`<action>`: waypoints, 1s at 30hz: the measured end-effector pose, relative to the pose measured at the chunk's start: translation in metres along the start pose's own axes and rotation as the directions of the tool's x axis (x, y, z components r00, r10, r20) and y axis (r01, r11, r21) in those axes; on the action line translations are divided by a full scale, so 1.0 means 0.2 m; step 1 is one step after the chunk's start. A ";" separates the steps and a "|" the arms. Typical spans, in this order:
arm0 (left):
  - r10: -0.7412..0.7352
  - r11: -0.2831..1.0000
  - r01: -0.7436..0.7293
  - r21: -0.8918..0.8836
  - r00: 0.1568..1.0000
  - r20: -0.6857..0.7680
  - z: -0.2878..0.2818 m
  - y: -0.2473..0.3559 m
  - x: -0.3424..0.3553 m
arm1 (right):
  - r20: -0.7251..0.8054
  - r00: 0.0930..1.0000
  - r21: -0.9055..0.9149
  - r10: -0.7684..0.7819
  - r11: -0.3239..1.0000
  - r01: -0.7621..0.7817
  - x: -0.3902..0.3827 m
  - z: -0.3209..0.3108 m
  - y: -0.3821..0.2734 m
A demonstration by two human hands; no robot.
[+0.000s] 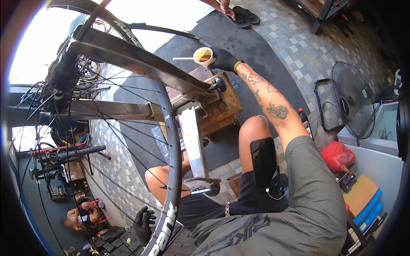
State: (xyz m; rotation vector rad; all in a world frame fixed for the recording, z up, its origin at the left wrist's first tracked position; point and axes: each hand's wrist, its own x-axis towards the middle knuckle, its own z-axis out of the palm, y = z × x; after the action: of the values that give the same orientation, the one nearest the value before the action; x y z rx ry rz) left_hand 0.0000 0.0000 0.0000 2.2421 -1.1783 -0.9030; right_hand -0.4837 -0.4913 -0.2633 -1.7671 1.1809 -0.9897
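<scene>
Our black-gloved right hand (223, 60) sits against the 3 o'clock side of a small white round cup (198, 52) with brown matter in its bottom. Its fingers are hidden, so we cannot tell how far its grip is closed or whether it has the cup's weight. A straight white handle (183, 59) points from the cup to 9 o'clock (part of the cup or a tool in it, we cannot say). The cup shows near 12 o'clock in our view, past the far end of the brown wooden table (230, 100), which bears the grey square-tube steel stand (141, 59).

Our black-gloved left hand (143, 224), at 7 o'clock, is loosely open with fingers part curled, apparently empty. It lies beside the black spoked bicycle wheel rim (171, 149); contact is unclear.

We judge the step to be taking up or setting down the cup. The next move would call for a sure grip, the cup kept level, and a path clear of steel and spokes, or the brown contents could spill.
</scene>
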 end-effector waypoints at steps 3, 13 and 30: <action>-0.065 0.998 0.065 0.009 0.998 0.006 -0.02 0.00 -0.02 | 0.116 0.993 -0.081 0.022 0.997 -0.013 0.08 0.10 -0.02; -0.041 0.999 0.042 -0.014 0.999 0.028 0.03 -0.03 0.06 | 0.301 0.953 -0.220 -0.024 0.971 0.094 0.11 0.22 -0.02; 0.085 0.996 -0.079 -0.051 0.986 0.142 0.06 -0.22 0.25 | -0.381 0.651 -0.063 0.657 0.683 -0.727 -2.16 0.14 -1.44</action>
State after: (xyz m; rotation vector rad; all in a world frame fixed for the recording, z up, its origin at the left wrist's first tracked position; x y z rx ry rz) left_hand 0.0360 -0.0208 -0.0537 2.1054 -1.2901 -1.0625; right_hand -0.4747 0.0004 -0.0937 -1.1019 2.0501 -0.6961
